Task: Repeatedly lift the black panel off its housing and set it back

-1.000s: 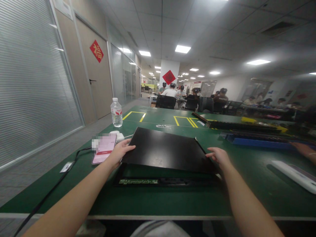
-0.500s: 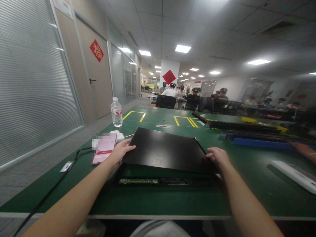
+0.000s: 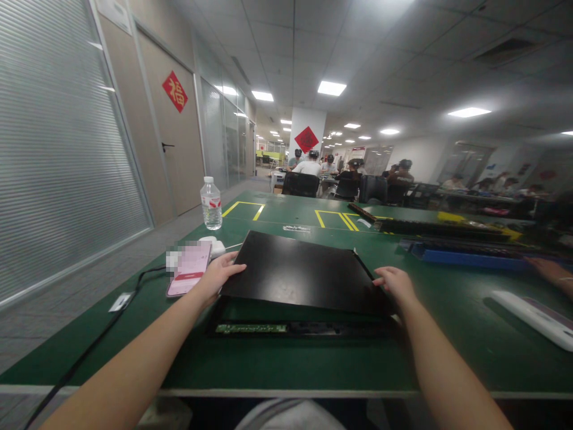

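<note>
A thin black panel [image 3: 304,272], which looks like a display screen, is held tilted over the green table. My left hand [image 3: 222,273] grips its left edge, thumb on top and fingers underneath. At the right edge, my right hand [image 3: 394,283] pinches the panel between thumb and fingers. Beneath it lies a dark frame [image 3: 313,329], with a green circuit board [image 3: 250,328] along its near side. The panel hides most of that frame.
Left of the panel lie a lit phone [image 3: 190,275], a white charger [image 3: 212,246] and a black cable [image 3: 96,337]. A water bottle [image 3: 211,204] stands behind them. At right are a blue tray [image 3: 470,257], a white device [image 3: 532,319] and another person's hand [image 3: 550,272].
My hands and the panel have hardly moved. Some people in the background have shifted slightly.
</note>
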`<state>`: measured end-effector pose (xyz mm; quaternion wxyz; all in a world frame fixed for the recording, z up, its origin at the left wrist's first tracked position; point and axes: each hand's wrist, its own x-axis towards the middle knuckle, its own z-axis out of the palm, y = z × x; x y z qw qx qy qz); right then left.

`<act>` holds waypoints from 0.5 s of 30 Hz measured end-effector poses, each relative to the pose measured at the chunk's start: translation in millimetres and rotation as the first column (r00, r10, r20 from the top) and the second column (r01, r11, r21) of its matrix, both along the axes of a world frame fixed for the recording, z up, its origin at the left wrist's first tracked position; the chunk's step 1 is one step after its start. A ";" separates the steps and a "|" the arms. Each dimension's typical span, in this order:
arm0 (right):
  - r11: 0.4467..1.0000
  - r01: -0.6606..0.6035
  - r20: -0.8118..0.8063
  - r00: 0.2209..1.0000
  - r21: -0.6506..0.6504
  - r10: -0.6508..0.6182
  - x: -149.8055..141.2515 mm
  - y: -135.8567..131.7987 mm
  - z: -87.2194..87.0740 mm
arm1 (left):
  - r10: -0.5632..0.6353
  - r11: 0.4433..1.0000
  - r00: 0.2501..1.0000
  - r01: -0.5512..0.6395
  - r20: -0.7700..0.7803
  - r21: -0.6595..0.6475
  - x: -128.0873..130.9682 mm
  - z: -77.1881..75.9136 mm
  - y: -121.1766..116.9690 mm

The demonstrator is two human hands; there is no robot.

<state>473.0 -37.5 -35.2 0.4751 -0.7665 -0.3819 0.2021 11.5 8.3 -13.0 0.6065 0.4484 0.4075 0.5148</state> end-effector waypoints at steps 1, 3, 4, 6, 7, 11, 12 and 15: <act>1.000 0.004 0.008 1.000 -0.009 -0.004 0.0 0.0 -0.1 | 0.003 1.000 1.000 -0.003 -0.001 0.002 0.1 0.2 -0.1; 1.000 0.008 0.030 1.000 -0.025 -0.007 1.1 0.4 -1.1 | 0.001 1.000 1.000 -0.001 -0.001 0.006 0.2 0.4 -0.1; 0.999 0.006 0.042 0.999 -0.032 -0.005 2.2 0.8 -2.1 | 0.000 1.000 1.000 0.000 -0.002 0.006 0.2 0.3 0.0; 0.999 -0.002 0.065 0.998 -0.040 0.004 5.0 2.0 -4.6 | -0.003 1.000 1.000 0.003 -0.009 0.005 0.1 -0.5 0.5; 0.999 -0.005 0.072 0.997 -0.041 0.008 6.5 2.7 -5.9 | -0.002 1.000 1.000 0.002 -0.014 0.004 0.1 -1.0 0.8; 0.999 -0.014 0.089 0.996 -0.041 0.018 10.1 4.7 -8.9 | -0.005 1.000 0.999 0.005 -0.032 0.006 -0.6 -3.4 2.1; 0.999 -0.013 0.094 0.995 -0.044 0.017 10.4 5.0 -9.0 | -0.004 1.000 0.999 0.004 -0.036 0.005 -0.8 -3.7 2.2; 0.998 -0.004 0.112 0.994 -0.064 0.011 10.5 5.5 -8.6 | -0.005 1.000 0.999 0.005 -0.040 0.009 -1.3 -3.6 2.1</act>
